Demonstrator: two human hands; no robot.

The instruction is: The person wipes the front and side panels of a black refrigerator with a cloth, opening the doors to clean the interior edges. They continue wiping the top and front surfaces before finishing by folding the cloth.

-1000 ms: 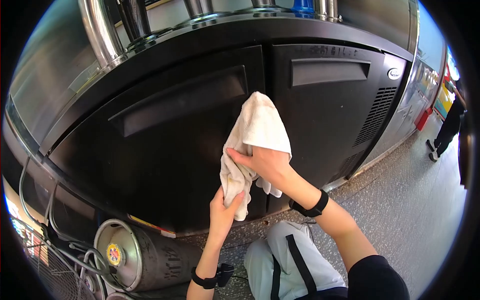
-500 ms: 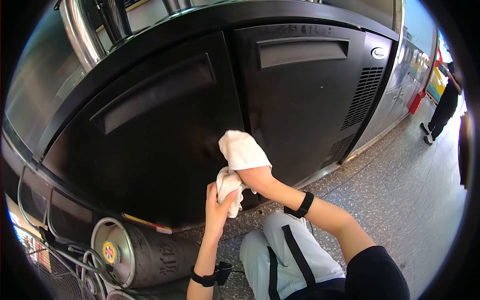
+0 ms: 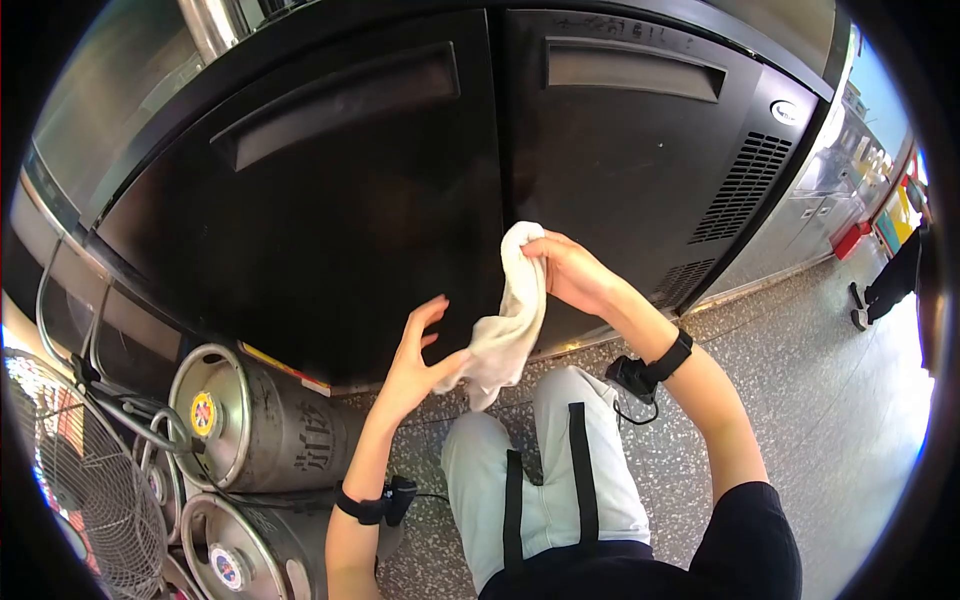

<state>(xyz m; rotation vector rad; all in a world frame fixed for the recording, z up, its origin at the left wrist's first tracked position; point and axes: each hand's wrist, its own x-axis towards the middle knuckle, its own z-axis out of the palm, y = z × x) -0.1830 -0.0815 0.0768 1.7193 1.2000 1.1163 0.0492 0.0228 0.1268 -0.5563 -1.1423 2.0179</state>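
Observation:
A white cloth (image 3: pixel 508 335) hangs from my right hand (image 3: pixel 572 272), pinched between thumb and fingers at its upper end. Its lower end droops over my knees. My left hand (image 3: pixel 410 368) is beside the cloth with fingers spread apart, the thumb tip right at the cloth's lower edge. Both hands are in front of a black two-door cabinet (image 3: pixel 350 230), near the gap between its doors. Each door has a recessed handle (image 3: pixel 635 72) near the top.
Metal kegs (image 3: pixel 290 425) lie on their sides at lower left, with hoses around them. A wire-guarded fan (image 3: pixel 90 480) stands at the far left. Speckled floor (image 3: pixel 800 400) spreads to the right, where a person in dark trousers (image 3: pixel 893 275) stands near a red box (image 3: pixel 852 240).
My right hand, earlier covered by the cloth, now shows and grips its upper end. My left hand has let go and opened. The view has tilted further down.

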